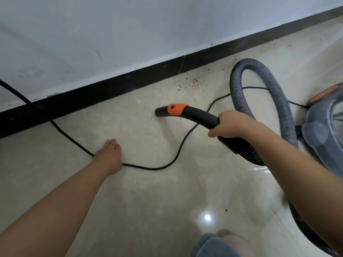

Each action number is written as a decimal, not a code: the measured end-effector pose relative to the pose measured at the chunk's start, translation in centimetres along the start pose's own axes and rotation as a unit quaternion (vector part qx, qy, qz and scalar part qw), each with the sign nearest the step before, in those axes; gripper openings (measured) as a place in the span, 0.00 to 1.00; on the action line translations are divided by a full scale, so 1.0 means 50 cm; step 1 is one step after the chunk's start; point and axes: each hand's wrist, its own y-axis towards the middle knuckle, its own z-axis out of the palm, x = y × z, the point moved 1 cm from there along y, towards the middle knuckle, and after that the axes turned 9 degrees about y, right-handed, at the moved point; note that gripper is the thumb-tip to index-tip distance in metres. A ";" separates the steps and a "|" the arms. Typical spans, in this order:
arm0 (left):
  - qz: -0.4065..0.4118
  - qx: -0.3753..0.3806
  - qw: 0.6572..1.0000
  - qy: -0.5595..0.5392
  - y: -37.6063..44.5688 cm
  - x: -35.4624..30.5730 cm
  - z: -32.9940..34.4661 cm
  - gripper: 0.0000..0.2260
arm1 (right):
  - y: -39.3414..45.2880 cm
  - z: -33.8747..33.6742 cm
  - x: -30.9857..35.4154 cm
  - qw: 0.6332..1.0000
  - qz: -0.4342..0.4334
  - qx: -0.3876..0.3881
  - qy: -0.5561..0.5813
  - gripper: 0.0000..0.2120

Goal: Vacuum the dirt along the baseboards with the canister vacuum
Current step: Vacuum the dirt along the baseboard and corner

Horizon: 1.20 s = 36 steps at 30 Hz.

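Low over a glossy beige tile floor (148,191), the black curved hose handle (200,115) of a canister vacuum is held, its open nozzle end (160,111) pointing left toward the wall and set just behind an orange collar (177,109). The handle is gripped by the right hand (229,125), whose fingers are curled round its black tube. From behind that hand a grey ribbed hose (239,86) is looped up and over, then carried down to the grey canister body (323,130), which is seen at the right edge with an orange part on top. Dirt (193,82), as dark scattered specks, is spread on the floor right against the black baseboard (111,89), beyond and to the right of the nozzle; the nozzle is kept apart from it. More faint specks are seen along the baseboard farther right. A black power cord (178,145) is laid in loose curves across the floor, passing under the handle. The left hand (108,154) is stretched out low over the floor with fingers straight and together, at the cord; whether the cord is touched cannot be told. Above the baseboard a white wall (130,34) is marked with small scuffs.
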 end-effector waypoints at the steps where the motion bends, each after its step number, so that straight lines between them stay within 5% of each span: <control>1: 0.000 0.002 1.000 0.001 -0.002 -0.001 0.003 0.26 | -0.001 0.000 0.001 1.000 -0.002 0.002 0.002 0.14; 15: -0.007 -0.004 1.000 -0.005 0.000 0.011 0.002 0.26 | 0.017 -0.004 0.092 0.999 -0.049 0.000 -0.003 0.14; 20: -0.010 -0.010 1.000 0.009 -0.002 0.022 0.001 0.26 | -0.014 0.008 0.084 0.994 -0.071 0.062 -0.049 0.13; 36: 0.048 -0.022 0.997 0.061 -0.008 -0.044 -0.040 0.24 | -0.126 0.012 -0.036 0.991 0.035 0.119 -0.059 0.13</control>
